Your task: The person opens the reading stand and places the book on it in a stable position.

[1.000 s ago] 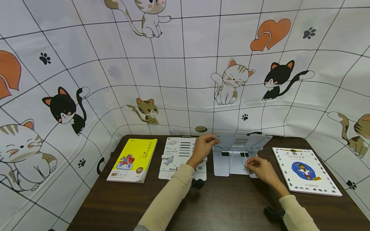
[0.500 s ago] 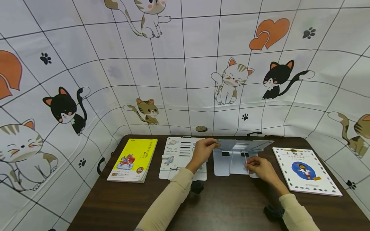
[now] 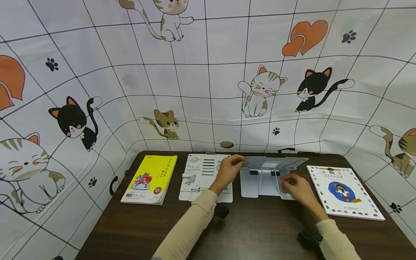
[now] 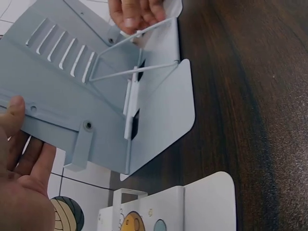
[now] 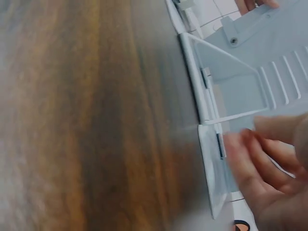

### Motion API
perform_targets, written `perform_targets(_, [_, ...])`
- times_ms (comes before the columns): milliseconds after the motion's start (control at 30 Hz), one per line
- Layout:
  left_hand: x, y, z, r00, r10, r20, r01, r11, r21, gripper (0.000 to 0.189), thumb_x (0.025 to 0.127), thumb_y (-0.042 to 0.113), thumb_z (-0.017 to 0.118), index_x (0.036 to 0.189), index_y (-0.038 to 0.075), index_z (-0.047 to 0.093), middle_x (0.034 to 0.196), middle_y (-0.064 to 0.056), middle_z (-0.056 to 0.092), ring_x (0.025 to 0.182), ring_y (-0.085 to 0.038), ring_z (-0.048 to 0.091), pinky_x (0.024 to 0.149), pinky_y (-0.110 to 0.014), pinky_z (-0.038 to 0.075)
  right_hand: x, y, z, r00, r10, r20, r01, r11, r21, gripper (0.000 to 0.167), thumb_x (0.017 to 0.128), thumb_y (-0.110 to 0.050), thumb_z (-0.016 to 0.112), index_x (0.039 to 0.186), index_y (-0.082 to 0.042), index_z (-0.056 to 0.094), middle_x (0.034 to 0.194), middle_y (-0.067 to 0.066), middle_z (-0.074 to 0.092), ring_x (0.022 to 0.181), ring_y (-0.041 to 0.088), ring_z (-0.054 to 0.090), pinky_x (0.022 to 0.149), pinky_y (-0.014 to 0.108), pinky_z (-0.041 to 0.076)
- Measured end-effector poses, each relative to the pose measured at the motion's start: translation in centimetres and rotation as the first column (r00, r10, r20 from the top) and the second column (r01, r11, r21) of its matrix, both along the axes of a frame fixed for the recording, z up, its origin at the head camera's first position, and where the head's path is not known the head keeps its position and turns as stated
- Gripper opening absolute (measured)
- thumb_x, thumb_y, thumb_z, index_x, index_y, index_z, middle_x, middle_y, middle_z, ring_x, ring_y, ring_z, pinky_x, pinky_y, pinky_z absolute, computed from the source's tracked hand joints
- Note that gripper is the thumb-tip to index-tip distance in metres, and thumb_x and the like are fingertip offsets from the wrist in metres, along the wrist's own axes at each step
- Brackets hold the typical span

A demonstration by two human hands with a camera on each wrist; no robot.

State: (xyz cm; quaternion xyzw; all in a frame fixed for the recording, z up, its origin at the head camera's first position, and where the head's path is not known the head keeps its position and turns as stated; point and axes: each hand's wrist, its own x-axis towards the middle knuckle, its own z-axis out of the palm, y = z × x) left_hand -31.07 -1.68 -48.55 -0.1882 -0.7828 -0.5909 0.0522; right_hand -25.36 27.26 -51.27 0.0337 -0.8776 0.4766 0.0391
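Note:
A pale grey-blue metal book stand (image 3: 266, 189) rests partly unfolded on the dark table, its slotted panel (image 4: 53, 82) tilted up from the base plate (image 4: 166, 98). My left hand (image 3: 226, 173) pinches the panel's left edge between thumb and fingers. A wire prop (image 4: 134, 71) spans from the base's front edge to the panel, below the slots. Beside the prop, my right hand (image 3: 297, 189) hovers over the stand's right side. In the right wrist view, its loosely bent fingers (image 5: 248, 171) are a little blurred and hold nothing that I can see.
Left of this stand lies a white "Tiny universe" book stand (image 3: 191, 171), folded flat. A yellow book (image 3: 152, 173) is at the far left, a white book (image 3: 344, 193) at the right. A cat-patterned cloth (image 3: 195, 83) hangs behind the table (image 3: 253, 231).
The slotted panel has tipped lower toward the front with my left hand on its edge. My right hand has let go of the wire prop and shifted slightly right.

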Motion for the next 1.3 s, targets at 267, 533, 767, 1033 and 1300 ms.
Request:
perform_targets(267, [0.1, -0.7, 0.0, 0.997, -0.064, -0.031, 0.065, 0.997, 0.035, 0.024, 0.103, 0.021, 0.073, 0.126, 0.015, 0.072, 0.125, -0.005, 0.073, 0.121, -0.020, 0.071, 0.104, -0.032, 0.057, 0.6, 1.4, 2.5, 0.867, -0.443, -0.227, 0.364, 0.876, -0.316, 0.031, 0.102, -0.007, 0.070, 0.128, 0.007, 0.062, 0.103, -0.013, 0.065, 0.086, -0.012, 0.064, 0.076, 0.006, 0.053])
perform_targets(533, [0.2, -1.2, 0.0, 0.996, -0.063, -0.058, 0.065, 0.997, 0.038, 0.016, 0.104, 0.022, 0.071, 0.118, 0.016, 0.074, 0.122, -0.002, 0.072, 0.117, -0.017, 0.072, 0.101, -0.032, 0.058, 0.5, 2.0, 3.9, 0.804, -0.351, -0.479, 0.170, 0.909, -0.380, 0.032, 0.098, 0.009, 0.070, 0.130, 0.010, 0.066, 0.114, -0.016, 0.068, 0.106, -0.003, 0.065, 0.089, 0.006, 0.052])
perform_targets(767, [0.3, -1.1, 0.0, 0.998, -0.056, -0.038, 0.057, 0.998, 0.041, 0.013, 0.104, 0.018, 0.072, 0.116, 0.016, 0.074, 0.120, -0.001, 0.073, 0.116, -0.016, 0.072, 0.101, -0.029, 0.058, 0.3, 1.8, 3.9, 0.808, -0.392, -0.440, 0.205, 0.887, -0.415, 0.024, 0.099, 0.001, 0.072, 0.122, 0.010, 0.070, 0.104, -0.022, 0.071, 0.093, -0.006, 0.067, 0.080, 0.005, 0.053])
perform_targets(1033, [0.8, -0.8, 0.0, 0.990, -0.072, -0.120, 0.077, 0.996, 0.038, 0.011, 0.102, 0.013, 0.073, 0.113, 0.012, 0.076, 0.114, -0.006, 0.073, 0.106, -0.015, 0.073, 0.095, -0.028, 0.060, -0.5, 2.0, 4.6, 0.787, -0.446, -0.426, 0.269, 0.870, -0.413, 0.023, 0.099, -0.002, 0.074, 0.118, 0.011, 0.073, 0.097, -0.027, 0.071, 0.089, -0.008, 0.066, 0.076, 0.004, 0.049])
perform_targets(1300, [2.4, 0.4, -0.1, 0.952, -0.123, -0.280, 0.144, 0.988, 0.054, 0.011, 0.095, -0.004, 0.075, 0.104, 0.002, 0.077, 0.101, -0.015, 0.072, 0.095, -0.025, 0.074, 0.083, -0.030, 0.063, -2.4, 2.4, 4.5, 0.805, -0.443, -0.395, 0.226, 0.845, -0.485, 0.027, 0.100, 0.001, 0.071, 0.122, 0.016, 0.069, 0.104, -0.021, 0.074, 0.094, -0.007, 0.069, 0.083, 0.005, 0.052])
